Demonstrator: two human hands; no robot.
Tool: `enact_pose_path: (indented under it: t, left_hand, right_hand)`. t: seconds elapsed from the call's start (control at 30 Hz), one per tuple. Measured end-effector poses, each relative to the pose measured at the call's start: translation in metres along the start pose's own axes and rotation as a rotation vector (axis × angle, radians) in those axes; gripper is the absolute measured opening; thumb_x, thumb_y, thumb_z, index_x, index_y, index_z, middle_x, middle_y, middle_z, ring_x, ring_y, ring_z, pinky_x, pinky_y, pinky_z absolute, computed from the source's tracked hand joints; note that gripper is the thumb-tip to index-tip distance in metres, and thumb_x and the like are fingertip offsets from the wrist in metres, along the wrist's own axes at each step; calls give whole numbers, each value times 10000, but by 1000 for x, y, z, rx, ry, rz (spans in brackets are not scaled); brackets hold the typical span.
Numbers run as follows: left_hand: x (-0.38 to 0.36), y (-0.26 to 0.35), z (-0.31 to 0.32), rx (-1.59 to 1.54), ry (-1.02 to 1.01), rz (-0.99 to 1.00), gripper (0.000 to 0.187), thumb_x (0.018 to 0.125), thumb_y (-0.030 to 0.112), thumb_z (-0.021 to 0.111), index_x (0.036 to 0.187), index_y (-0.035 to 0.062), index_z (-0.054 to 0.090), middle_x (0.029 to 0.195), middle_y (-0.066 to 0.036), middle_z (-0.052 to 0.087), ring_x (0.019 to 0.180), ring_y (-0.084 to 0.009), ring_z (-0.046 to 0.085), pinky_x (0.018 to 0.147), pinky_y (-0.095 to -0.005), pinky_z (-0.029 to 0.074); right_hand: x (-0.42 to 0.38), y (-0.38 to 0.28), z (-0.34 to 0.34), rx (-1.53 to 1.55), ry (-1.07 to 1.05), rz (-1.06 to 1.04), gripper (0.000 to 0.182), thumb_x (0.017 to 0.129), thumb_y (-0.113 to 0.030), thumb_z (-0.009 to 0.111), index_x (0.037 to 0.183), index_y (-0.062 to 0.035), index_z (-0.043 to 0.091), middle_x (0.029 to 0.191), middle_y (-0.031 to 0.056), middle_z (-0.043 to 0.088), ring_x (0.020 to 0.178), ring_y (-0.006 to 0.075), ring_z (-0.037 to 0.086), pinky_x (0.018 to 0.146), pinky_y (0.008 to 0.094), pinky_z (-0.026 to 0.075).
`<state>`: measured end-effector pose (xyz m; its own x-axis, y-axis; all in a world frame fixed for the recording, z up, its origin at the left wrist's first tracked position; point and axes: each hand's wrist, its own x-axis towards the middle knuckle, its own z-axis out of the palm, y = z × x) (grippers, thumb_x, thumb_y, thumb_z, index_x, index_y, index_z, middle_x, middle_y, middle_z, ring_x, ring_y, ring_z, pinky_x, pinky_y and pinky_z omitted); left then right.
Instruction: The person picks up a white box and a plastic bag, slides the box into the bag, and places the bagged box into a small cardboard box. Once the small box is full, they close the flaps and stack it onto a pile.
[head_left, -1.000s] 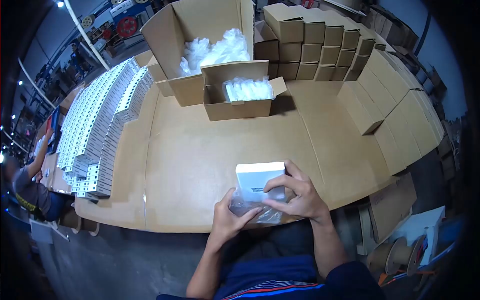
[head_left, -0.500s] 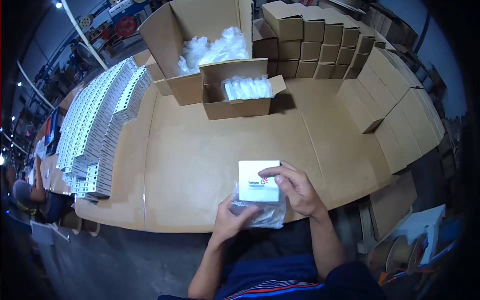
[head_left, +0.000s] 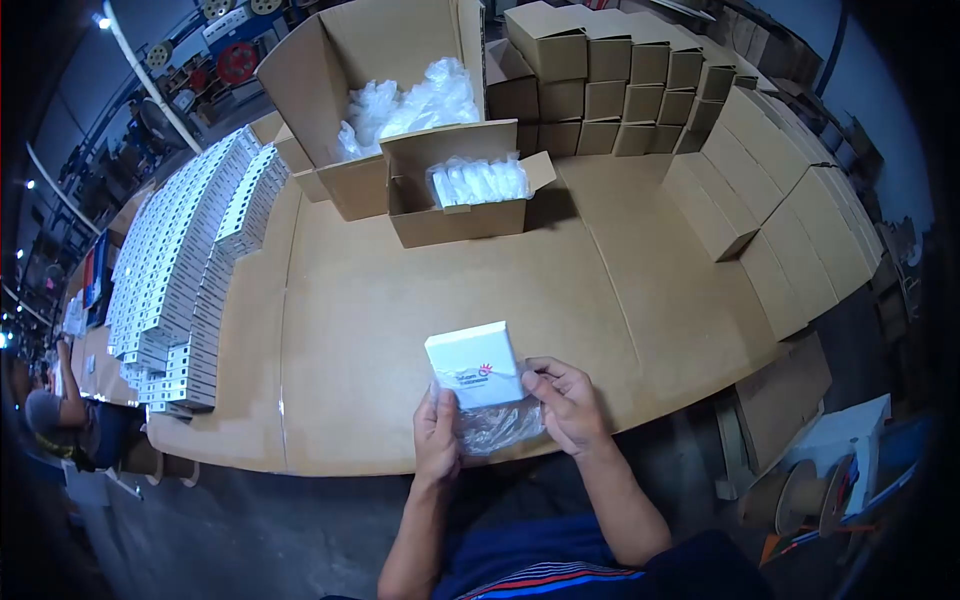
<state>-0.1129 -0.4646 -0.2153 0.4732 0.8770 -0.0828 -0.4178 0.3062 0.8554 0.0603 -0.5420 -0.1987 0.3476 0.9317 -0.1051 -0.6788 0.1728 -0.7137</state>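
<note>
A small white box with a red logo and dark lettering stands partly inside a clear plastic bag at the table's near edge. At the left side of the bag and box, my left hand pinches the plastic between thumb and fingers. Opposite it, my right hand is closed on the bag's right edge, next to the box's lower right corner. The box leans slightly to the left, with its upper part out of the plastic.
An open carton holds wrapped white packs, with a larger carton of plastic bags behind it. White boxes are stacked at left. Brown cartons line the back, more the right. A person is at far left.
The white box has shifted left and tilted, and its lower part sits within the plastic. My right hand has moved from the box's face down to the bag's edge. The view has shifted slightly.
</note>
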Motion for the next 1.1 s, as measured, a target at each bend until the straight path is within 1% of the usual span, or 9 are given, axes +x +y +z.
enact_pose_path:
  t: [0.2, 0.33, 0.57, 0.67, 0.77, 0.87, 1.0, 1.03, 1.1]
  left_hand:
    - [2, -12, -10, 167, -66, 155, 470, 1149, 301, 369, 1380, -72, 540, 1288, -101, 645, 1193, -157, 580, 1055, -336, 448]
    - [6, -12, -9, 219, -7, 212, 562, 1146, 342, 331, 1553, -45, 351, 1406, -166, 590, 1296, -223, 554, 1140, -381, 393]
    - [5, 12, -1, 218, -240, 254, 721, 1125, 438, 359, 1603, -76, 194, 1474, -239, 531, 1348, -277, 529, 1190, -417, 333]
    - [9, 10, -3, 76, -328, 263, 711, 1124, 445, 361, 1589, -81, 248, 1501, -223, 509, 1366, -271, 511, 1200, -410, 316]
    - [7, 2, -1, 165, -162, 176, 701, 1119, 438, 374, 1617, -25, 204, 1430, -182, 555, 1330, -250, 536, 1149, -412, 383]
    - [6, -1, 7, 284, -217, 179, 739, 1109, 471, 405, 1617, -30, 210, 1424, -137, 544, 1332, -214, 517, 1142, -391, 390]
    - [-1, 6, 16, 432, -263, 196, 607, 1039, 243, 652, 1519, -28, 399, 1410, -118, 544, 1302, -213, 535, 1079, -359, 466]
    - [-1, 12, 22, 314, -179, 79, 456, 1014, 116, 668, 1413, -33, 504, 1363, -117, 572, 1226, -205, 591, 971, -348, 563]
    - [2, 16, 29, 233, -105, 15, 288, 1049, 111, 611, 1288, -49, 602, 1163, -92, 661, 1047, -159, 654, 884, -312, 594]
  right_hand:
    - [1, 15, 7, -26, 118, -167, 135, 992, -43, 689, 1109, 19, 715, 1047, 62, 734, 944, 91, 651, 875, 240, 510]
    - [-2, 8, 17, -175, 82, -337, 124, 1002, -55, 681, 1098, 19, 708, 1064, 92, 744, 912, 93, 652, 840, 241, 514]
    - [-4, -6, 20, -317, 38, -381, 129, 1021, -108, 650, 993, 14, 618, 1116, 252, 730, 1089, 256, 703, 1015, 365, 523]
    - [-1, -13, 20, -325, -127, -426, 151, 1047, -125, 626, 1024, 15, 574, 1137, 231, 736, 983, 154, 695, 897, 277, 540]
    - [3, -2, 20, -217, 53, -409, 163, 1067, -136, 590, 1017, -8, 503, 1072, 215, 741, 999, 160, 693, 890, 282, 541]
    - [3, 8, 20, -284, 246, -475, 161, 1079, -135, 564, 1010, -19, 476, 991, 185, 734, 1008, 172, 695, 889, 289, 544]
    - [-1, 1, 35, -276, 310, -509, 135, 1086, -104, 532, 1025, -17, 448, 944, 188, 722, 926, 205, 726, 852, 306, 574]
    - [1, 3, 34, -296, 318, -500, 130, 1084, -90, 526, 1035, -15, 431, 955, 207, 723, 905, 230, 736, 839, 316, 589]
    - [-2, 0, 29, -280, 245, -444, 115, 1079, -81, 534, 1068, -8, 446, 995, 220, 732, 978, 246, 735, 891, 325, 576]
